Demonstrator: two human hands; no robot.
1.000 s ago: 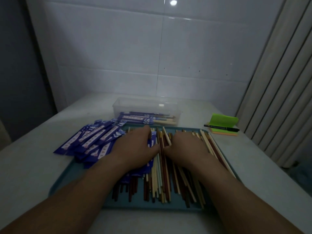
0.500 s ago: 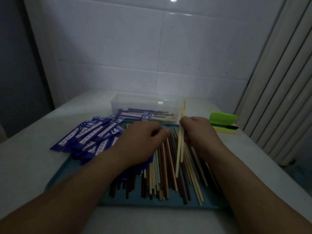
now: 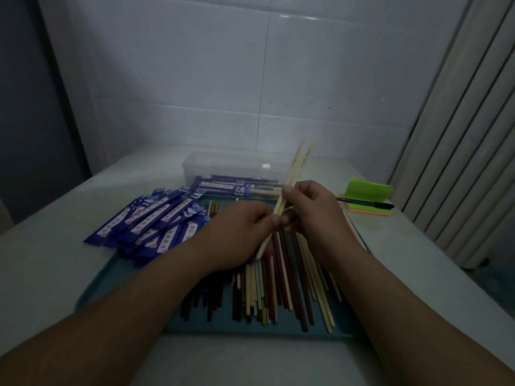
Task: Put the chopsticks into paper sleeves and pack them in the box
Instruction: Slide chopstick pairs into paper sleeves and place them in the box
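Head view, looked down on a pale desk set against a white tiled wall, with a ribbed panel at right. Saw a teal tray carrying loose chopsticks and blue paper sleeves. Found the right grip pinched on a pale chopstick pair, tilted up above the tray, and the left grip closed on its lower part. Noted a clear box behind the tray, sleeved pairs inside, and green notes with a pen.

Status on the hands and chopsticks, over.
Left hand, right hand both pinching pale wooden chopstick pair above teal tray. Blue paper sleeves piled left. Nothing blocking.
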